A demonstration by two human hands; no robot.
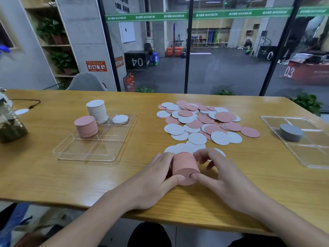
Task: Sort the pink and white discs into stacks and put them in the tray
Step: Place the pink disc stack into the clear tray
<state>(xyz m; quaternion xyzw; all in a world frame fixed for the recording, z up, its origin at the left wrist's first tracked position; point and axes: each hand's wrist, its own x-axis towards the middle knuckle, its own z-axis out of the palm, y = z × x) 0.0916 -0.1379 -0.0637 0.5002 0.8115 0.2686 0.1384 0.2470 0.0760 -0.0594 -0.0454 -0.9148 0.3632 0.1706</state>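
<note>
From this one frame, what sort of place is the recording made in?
Probably a gym's office or lounge: the wooden table faces a glass wall onto numbered plyo boxes on a dark floor, with a fire extinguisher nearby.

The wooden tabletop (44, 172) carries a clear divided tray (92, 154) toward its left edge and a second clear tray (313, 157) at the right edge. A loose heap of pink and white discs (204, 120) spreads mid-table toward the far edge. A dark cord (26, 101) lies near the far-left corner.

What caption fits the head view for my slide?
Both hands, left hand and right hand, grip a pink stack beside loose discs, tray half filled.
</note>
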